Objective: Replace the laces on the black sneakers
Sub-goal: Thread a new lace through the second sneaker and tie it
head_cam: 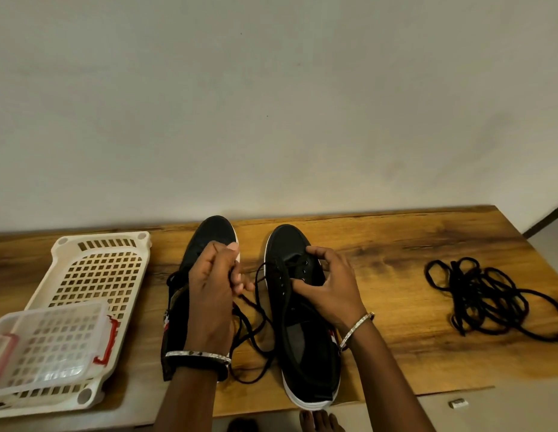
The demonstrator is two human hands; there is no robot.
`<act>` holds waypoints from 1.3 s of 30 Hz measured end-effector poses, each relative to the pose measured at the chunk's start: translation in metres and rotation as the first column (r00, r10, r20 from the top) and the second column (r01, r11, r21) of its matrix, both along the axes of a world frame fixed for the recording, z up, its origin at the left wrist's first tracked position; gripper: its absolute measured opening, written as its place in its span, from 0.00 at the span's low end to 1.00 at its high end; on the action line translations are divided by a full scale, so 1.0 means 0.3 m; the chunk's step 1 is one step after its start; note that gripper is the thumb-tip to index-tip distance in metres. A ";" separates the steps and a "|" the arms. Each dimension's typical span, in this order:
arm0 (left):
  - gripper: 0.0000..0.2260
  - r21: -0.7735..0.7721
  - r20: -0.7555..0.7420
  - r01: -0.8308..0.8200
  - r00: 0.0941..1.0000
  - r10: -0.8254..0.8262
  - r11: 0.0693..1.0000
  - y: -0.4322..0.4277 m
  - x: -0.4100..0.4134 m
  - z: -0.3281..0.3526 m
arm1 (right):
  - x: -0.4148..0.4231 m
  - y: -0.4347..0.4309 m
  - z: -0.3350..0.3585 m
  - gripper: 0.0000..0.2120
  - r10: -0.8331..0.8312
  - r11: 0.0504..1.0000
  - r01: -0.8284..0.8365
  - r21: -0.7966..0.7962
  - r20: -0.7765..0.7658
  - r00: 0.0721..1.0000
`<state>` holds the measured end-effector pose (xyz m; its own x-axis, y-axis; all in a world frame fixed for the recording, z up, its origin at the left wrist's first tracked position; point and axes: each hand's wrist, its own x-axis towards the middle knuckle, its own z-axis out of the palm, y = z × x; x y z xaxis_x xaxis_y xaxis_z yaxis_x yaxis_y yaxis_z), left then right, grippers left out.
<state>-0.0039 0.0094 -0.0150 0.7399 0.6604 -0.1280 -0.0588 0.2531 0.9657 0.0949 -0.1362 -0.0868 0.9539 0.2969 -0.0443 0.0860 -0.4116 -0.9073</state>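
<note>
Now you're pinching thin black lace [256, 283] in left hand [214, 294], right hand [330, 288] gripping black white-soled sneaker [287, 241] at frame centre; try pulling slack straight.

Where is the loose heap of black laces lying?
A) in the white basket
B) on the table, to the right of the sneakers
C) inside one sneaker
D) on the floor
B: the heap of black laces lies tangled on the wooden table, well to the right of the right sneaker and far from the white basket.
</note>
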 end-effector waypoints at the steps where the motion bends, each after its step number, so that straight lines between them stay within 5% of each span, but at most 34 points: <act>1: 0.07 0.155 -0.061 0.002 0.998 0.008 0.988 -0.001 0.002 -0.017 | 0.001 -0.001 -0.001 0.36 0.001 1.000 -0.001 0.001 -0.003 1.000; 2: 0.04 0.322 -0.117 0.029 0.993 0.009 0.946 -0.007 0.003 -0.030 | 0.002 -0.001 -0.001 0.35 0.000 1.000 0.000 0.003 -0.006 1.000; 4: 0.16 0.646 -0.242 0.126 0.969 0.045 0.753 -0.029 0.009 -0.063 | 0.004 -0.004 -0.004 0.35 -0.002 1.000 0.002 0.009 -0.011 1.000; 7: 0.14 0.834 -0.382 0.289 0.917 0.113 0.469 -0.063 0.015 -0.094 | 0.004 -0.006 -0.008 0.34 -0.001 1.000 0.001 0.020 -0.008 1.000; 11: 0.05 0.856 -0.432 0.328 0.878 0.205 0.400 -0.066 0.022 -0.120 | 0.007 -0.004 -0.023 0.33 -0.004 0.999 0.004 0.040 -0.014 1.000; 24: 0.10 0.897 -0.433 0.391 0.872 0.226 0.208 -0.062 0.019 -0.095 | 0.015 -0.005 -0.039 0.32 -0.001 0.998 0.002 0.060 -0.027 1.000; 34: 0.02 0.910 -0.400 0.351 0.885 0.240 0.222 -0.067 0.028 -0.121 | 0.012 -0.004 -0.033 0.32 -0.005 0.997 0.007 0.071 -0.016 1.000; 39: 0.07 0.713 -0.524 0.358 0.844 0.117 0.603 -0.110 0.062 -0.140 | 0.009 -0.004 -0.023 0.32 -0.006 0.998 0.007 0.064 -0.019 1.000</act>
<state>0.0148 -0.0235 -0.0569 0.8099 0.5861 0.0234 0.4268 -0.6161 0.6620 0.0977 -0.1373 -0.0937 0.9550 0.2935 -0.0433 0.0662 -0.3528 -0.9334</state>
